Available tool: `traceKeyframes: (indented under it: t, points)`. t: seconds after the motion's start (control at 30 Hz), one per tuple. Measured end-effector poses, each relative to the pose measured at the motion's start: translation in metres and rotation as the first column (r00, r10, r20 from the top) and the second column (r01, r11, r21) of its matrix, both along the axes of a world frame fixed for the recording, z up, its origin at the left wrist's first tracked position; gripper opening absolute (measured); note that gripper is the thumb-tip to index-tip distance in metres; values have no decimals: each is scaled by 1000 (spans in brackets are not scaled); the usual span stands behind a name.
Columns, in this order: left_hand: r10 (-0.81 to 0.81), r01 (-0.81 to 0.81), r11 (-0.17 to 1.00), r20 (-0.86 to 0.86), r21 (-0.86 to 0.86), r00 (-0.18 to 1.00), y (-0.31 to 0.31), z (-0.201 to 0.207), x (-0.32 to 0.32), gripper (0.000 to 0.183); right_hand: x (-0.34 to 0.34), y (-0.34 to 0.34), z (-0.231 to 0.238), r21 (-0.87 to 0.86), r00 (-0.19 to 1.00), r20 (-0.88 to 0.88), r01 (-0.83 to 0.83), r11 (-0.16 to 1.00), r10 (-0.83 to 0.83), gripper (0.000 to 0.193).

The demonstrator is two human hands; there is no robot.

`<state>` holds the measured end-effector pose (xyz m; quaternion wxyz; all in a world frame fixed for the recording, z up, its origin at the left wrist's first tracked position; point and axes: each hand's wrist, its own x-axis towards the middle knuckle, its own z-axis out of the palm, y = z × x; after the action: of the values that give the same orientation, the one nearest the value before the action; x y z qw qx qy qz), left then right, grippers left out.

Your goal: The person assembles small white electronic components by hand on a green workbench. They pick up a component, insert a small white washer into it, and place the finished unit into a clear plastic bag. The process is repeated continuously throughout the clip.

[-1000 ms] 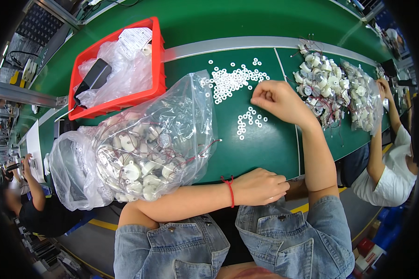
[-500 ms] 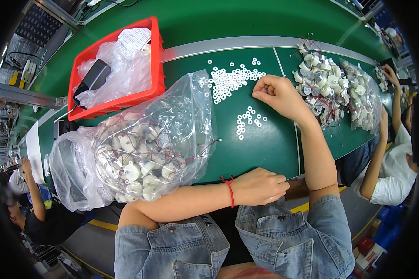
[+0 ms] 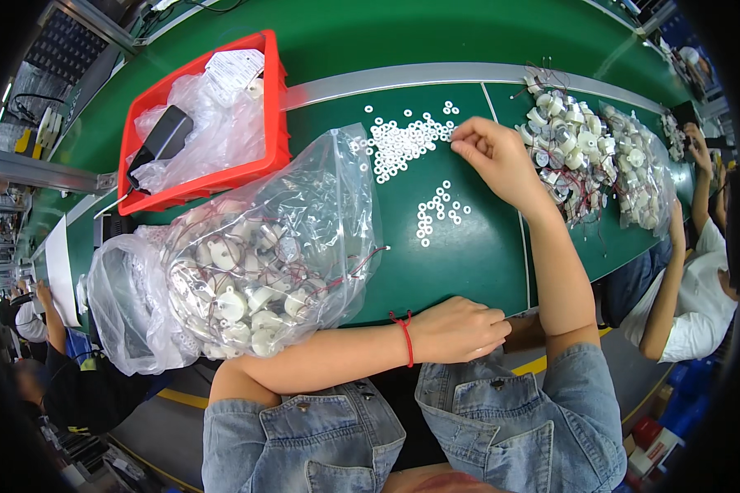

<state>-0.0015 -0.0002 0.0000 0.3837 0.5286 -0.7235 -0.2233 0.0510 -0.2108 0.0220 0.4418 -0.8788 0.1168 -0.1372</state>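
Observation:
My right hand (image 3: pixel 497 159) reaches onto the green belt (image 3: pixel 477 255), its fingertips pinched at the right edge of a heap of small white rings (image 3: pixel 399 140). A smaller cluster of white rings (image 3: pixel 437 212) lies just below that hand. My left hand (image 3: pixel 460 329) rests at the belt's near edge with fingers curled, a red string around the wrist; whether it holds anything is hidden. Left of it sits a big clear plastic bag (image 3: pixel 255 255) full of small white round parts with red wires.
A red crate (image 3: pixel 201 115) holding plastic bags and a black device stands at the back left. A pile of white wired parts (image 3: pixel 567 152) and a bagged lot (image 3: pixel 637 172) lie right. Another person (image 3: pixel 691 246) sits at the right; another sits at the far left.
My right hand has slid left and farther back, from beside the small ring cluster to the edge of the big heap. The person at the right has moved their arms. My left hand stays put.

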Motion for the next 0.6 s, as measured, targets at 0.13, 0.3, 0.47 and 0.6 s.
traceKeyframes:
  t: [0.13, 0.3, 0.47, 0.6]
  points:
    - [3, -3, 1000, -4, 2, 1000, 0, 0, 0, 17, 3, 2, 2, -191, 1000, 30, 6, 982, 0, 14]
    - [-1, 1, 1000, -11, 4, 1000, 0, 0, 0, 17, 4, 5, -6, -273, 993, 108, -7, 962, 38, 13]
    - [-7, 7, 1000, -5, -6, 1000, -1, 0, 1, 16, 4, 5, -7, -250, 995, 90, -12, 968, 36, 11]
    - [-7, 7, 1000, -3, 2, 1000, 0, -1, 0, 16, 3, 5, 3, -161, 1000, 22, -14, 987, 18, 9]
